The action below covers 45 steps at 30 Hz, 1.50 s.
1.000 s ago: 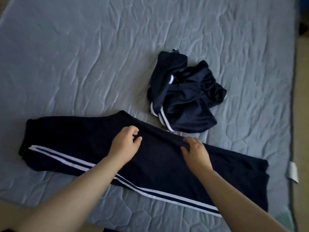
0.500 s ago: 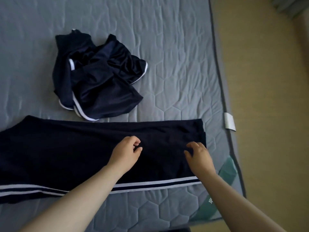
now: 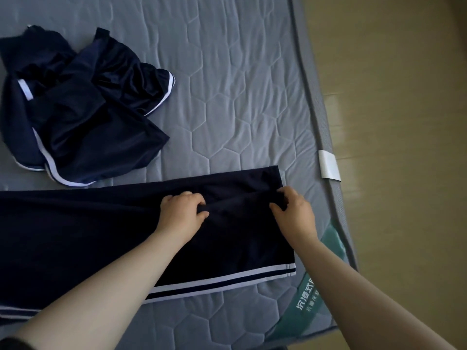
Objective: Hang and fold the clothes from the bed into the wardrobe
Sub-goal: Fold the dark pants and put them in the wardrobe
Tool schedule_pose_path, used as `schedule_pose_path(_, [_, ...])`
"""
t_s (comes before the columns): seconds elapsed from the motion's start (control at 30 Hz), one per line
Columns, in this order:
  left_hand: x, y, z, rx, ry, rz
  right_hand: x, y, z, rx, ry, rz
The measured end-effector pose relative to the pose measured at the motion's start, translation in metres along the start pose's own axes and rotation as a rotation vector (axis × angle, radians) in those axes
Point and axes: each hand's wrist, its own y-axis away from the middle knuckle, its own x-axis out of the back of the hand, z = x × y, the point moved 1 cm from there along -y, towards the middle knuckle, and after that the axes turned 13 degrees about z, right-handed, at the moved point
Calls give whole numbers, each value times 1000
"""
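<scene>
A pair of dark navy trousers lies flat across the near part of the mattress, stretched from left to right, with its left end running out of view. Two white stripes with a navy band between them run along its near edge. The leg hem is a straight edge at the right, close to the mattress's right side. The cloth is smooth over most of its length and puckers into soft ridges between the hands.

The left hand rests on the leg with its fingers curled, pinching a small fold of fabric against the thumb. The right hand is at the hem's far corner, fingers bent and gripping the cloth there.

Farther back on the left lies a crumpled navy garment with white trim, shinier than the trousers and just apart from them. The grey mattress is quilted in hexagons. A white tag sits on its right border, a green label with white characters covers its near right corner, and beyond is a tan floor
</scene>
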Motion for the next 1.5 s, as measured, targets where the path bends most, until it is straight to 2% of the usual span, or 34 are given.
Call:
schedule_pose_path(0.13, [-2,17,-3,-95,76,-64,11,28,15,187,-38,34])
schedule_pose_path(0.23, [4,32,-6,-83,160,-131,22,45,27,131,-71,-203])
schedule_pose_path(0.3, [5,37,-9,-54,195,-130,23,45,32,125,-40,-291])
schedule_pose_path(0.4, [8,28,-8,15,247,-51,20,28,26,119,-66,-182])
schedule_pose_path(0.53, [13,-5,-7,69,239,94,15,-6,5,-74,-377,66])
schedule_pose_path(0.6, [16,-20,-7,94,231,103,11,-17,-4,-93,-456,80])
schedule_pose_path(0.77, [20,-39,-19,121,252,-165,-5,-11,9,-157,-323,-181])
schedule_pose_path(0.87, [20,-40,-18,60,263,-146,-6,-7,16,-135,-284,-180])
schedule_pose_path(0.97, [19,-41,-18,50,256,-137,-4,3,10,7,-255,-131])
schedule_pose_path(1.07, [18,-38,-15,-48,266,-246,-4,27,9,212,-208,-147])
schedule_pose_path(1.17, [15,-35,-3,-191,145,-367,-6,40,23,145,-89,-362])
schedule_pose_path(1.23, [13,-34,5,-220,8,-506,-7,42,33,81,53,-546])
schedule_pose_path(1.27, [12,-33,7,-200,-40,-565,-6,43,35,57,80,-585])
schedule_pose_path(1.3, [12,-31,11,-163,-51,-587,-4,45,34,25,53,-559])
schedule_pose_path(1.33, [12,-31,14,-122,-17,-558,-2,46,32,-7,-15,-456])
schedule_pose_path(1.43, [13,-35,27,-114,119,-261,6,41,35,-53,-71,-40])
schedule_pose_path(1.5, [13,-41,40,-153,180,-91,8,38,38,-87,13,-35])
